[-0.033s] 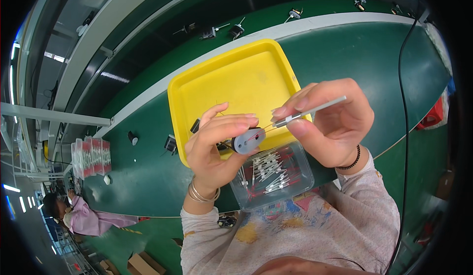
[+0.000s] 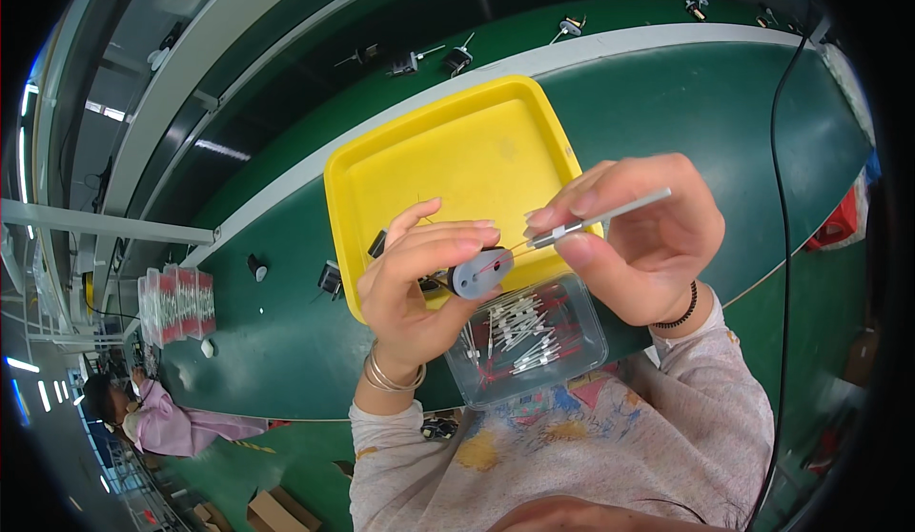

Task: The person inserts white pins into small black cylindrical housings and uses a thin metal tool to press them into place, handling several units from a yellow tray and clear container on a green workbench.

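- Hands are working close together above a yellow tray (image 2: 448, 165) on a green desk (image 2: 686, 103).
- Our left hand (image 2: 415, 289) is holding a small grey disc (image 2: 481, 273), fingers closed around a dark part behind it, the disc face turned toward our right hand.
- Our right hand (image 2: 643, 246) is pinching a thin grey rod (image 2: 596, 219) between thumb and forefinger, fingers clamped on it, its fine tip pointing at the disc centre.
- We are judging that steady alignment matters here: keeping the rod level with the centre hole and bracing both hands against each other should help.
- A clear plastic box (image 2: 534, 341) of similar small rods is sitting just below the hands, near the tray's front edge.
- Another person in pink (image 2: 162, 422) is sitting far off at lower left.
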Motion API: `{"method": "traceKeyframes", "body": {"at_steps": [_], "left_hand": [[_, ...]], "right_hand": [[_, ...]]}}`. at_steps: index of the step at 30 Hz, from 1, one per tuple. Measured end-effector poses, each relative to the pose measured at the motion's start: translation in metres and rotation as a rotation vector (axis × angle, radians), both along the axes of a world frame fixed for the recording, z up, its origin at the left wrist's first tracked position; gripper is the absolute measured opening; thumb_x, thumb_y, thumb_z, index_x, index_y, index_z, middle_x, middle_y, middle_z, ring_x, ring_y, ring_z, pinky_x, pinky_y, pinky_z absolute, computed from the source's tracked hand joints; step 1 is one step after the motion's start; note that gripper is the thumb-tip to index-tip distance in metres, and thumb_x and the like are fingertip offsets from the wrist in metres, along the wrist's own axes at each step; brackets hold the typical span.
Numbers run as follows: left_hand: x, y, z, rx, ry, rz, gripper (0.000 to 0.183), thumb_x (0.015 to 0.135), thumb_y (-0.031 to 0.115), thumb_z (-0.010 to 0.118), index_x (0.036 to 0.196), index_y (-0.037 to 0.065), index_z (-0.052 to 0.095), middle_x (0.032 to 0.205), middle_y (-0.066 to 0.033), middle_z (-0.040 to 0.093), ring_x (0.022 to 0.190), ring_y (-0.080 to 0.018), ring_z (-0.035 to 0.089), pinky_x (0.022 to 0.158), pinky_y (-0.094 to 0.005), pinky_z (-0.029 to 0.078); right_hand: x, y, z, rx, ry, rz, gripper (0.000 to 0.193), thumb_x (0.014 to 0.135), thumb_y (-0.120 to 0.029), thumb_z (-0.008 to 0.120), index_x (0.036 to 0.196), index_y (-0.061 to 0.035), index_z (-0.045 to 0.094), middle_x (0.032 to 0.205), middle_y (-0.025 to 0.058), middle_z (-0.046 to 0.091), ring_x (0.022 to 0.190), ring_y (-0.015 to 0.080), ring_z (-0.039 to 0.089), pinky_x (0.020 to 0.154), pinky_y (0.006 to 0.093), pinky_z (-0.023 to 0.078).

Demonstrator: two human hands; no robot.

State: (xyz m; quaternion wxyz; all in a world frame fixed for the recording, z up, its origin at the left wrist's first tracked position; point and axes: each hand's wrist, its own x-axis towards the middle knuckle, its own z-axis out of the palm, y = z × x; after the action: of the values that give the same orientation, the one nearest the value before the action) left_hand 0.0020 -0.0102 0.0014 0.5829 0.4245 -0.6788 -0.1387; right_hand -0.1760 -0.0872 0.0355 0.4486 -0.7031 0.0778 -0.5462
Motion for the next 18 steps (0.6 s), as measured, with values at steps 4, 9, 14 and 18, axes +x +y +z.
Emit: {"method": "traceKeyframes", "body": {"at_steps": [4,9,14,18], "left_hand": [[0.001,0.000,-0.002,-0.021,0.010,0.011,0.038,0.065,0.005,0.076,0.096,0.009,0.055,0.091,-0.0088,0.068,0.089,-0.0240,0.066,0.091,-0.0436,0.039],[0.001,0.000,0.000,-0.066,0.015,0.038,0.037,0.066,0.006,0.076,0.096,0.009,0.055,0.090,-0.0100,0.068,0.088,-0.0252,0.066,0.090,-0.0446,0.039],[0.000,0.001,0.001,-0.080,0.029,0.042,0.036,0.066,0.006,0.077,0.095,0.009,0.056,0.089,-0.0103,0.068,0.087,-0.0252,0.066,0.090,-0.0454,0.039],[0.000,0.003,0.001,-0.097,0.009,0.080,0.035,0.066,0.007,0.077,0.094,0.010,0.057,0.089,-0.0098,0.068,0.088,-0.0254,0.066,0.090,-0.0456,0.039]], "right_hand": [[-0.006,0.006,0.006,-0.153,0.127,-0.037,0.027,0.067,0.011,0.062,0.090,0.0015,0.050,0.081,0.0177,0.064,0.077,0.0254,0.066,0.071,0.0331,0.054],[0.002,0.012,-0.002,-0.340,0.010,-0.113,0.021,0.065,0.002,0.068,0.085,0.0002,0.062,0.083,0.0119,0.064,0.071,0.0213,0.065,0.063,0.0268,0.053],[0.002,0.006,-0.008,-0.550,-0.042,-0.135,0.018,0.066,-0.002,0.065,0.083,0.0016,0.062,0.083,0.0139,0.063,0.070,0.0221,0.064,0.060,0.0271,0.053],[0.000,0.011,-0.001,-0.568,0.034,-0.119,0.023,0.064,0.001,0.071,0.083,0.0002,0.057,0.086,0.0146,0.064,0.075,0.0230,0.066,0.066,0.0311,0.056]]}}
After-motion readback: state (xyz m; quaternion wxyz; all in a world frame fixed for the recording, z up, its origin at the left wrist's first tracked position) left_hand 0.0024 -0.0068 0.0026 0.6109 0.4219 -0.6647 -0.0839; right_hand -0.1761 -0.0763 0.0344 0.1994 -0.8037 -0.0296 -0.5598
